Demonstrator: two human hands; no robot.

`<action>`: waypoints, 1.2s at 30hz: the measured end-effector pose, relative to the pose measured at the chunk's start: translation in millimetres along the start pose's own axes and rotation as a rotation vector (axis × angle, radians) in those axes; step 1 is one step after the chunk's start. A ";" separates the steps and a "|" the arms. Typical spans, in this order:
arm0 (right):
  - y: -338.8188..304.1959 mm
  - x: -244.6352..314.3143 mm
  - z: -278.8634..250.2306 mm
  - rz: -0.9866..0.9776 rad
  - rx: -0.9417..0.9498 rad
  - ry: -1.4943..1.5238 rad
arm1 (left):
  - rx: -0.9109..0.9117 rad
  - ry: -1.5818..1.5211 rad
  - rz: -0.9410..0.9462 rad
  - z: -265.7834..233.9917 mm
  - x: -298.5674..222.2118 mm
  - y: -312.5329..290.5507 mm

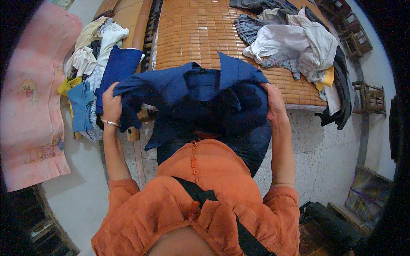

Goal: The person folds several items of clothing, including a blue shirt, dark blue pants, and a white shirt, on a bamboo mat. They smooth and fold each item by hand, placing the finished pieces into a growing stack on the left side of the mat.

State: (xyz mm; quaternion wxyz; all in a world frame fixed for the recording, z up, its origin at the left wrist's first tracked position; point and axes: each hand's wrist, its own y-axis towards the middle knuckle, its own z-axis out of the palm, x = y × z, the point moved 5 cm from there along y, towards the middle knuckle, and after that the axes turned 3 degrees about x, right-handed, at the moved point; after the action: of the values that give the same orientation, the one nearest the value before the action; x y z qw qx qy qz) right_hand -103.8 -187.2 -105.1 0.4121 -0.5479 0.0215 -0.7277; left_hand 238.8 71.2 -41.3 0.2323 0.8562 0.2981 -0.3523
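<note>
A dark blue collared shirt (171,87) is stretched between my two hands in front of my waist, above the near edge of the bed. My left hand (112,103), with a bracelet at the wrist, grips its left side, fingers closed on the cloth. Its right side is held in my right hand (275,101), whose fingers are partly hidden by the fabric. The collar points stand up in the middle, and loose cloth hangs down on the left. Next to my left hand is a pile of folded clothes (86,100), with a royal blue piece (117,68) on it.
A bed with a brown slatted mat (192,32) lies ahead. On its right side is a heap of loose clothes (286,40). A pink patterned cloth (40,98) hangs at the left. At the right stand a small wooden stool (369,99) and, lower down, a dark bag-like object (329,226).
</note>
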 end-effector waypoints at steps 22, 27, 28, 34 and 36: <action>29.8 -69.3 13.6 0.307 0.037 0.180 | 0.715 -1.573 -1.058 177.8 29.3 -78.6; 16.9 -61.7 25.8 0.126 0.018 0.077 | 0.693 -1.199 -0.858 160.2 -13.9 -66.5; 6.1 -50.7 38.8 0.127 0.078 -0.118 | 0.688 -0.956 -0.754 150.6 -36.2 -64.8; -25.1 -63.1 111.0 -0.298 0.333 -0.688 | 0.809 -0.457 0.189 160.8 -115.3 -81.5; -35.1 -60.7 116.7 -0.110 0.428 -0.523 | 0.969 -0.554 0.054 154.9 -118.2 -83.7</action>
State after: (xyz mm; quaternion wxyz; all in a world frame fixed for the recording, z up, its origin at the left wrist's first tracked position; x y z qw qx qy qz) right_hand -25.2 -77.2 -89.0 0.4694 -0.6174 -0.2676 -0.5717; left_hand 42.6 -4.1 -69.0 -0.1096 0.7478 0.0080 -0.6547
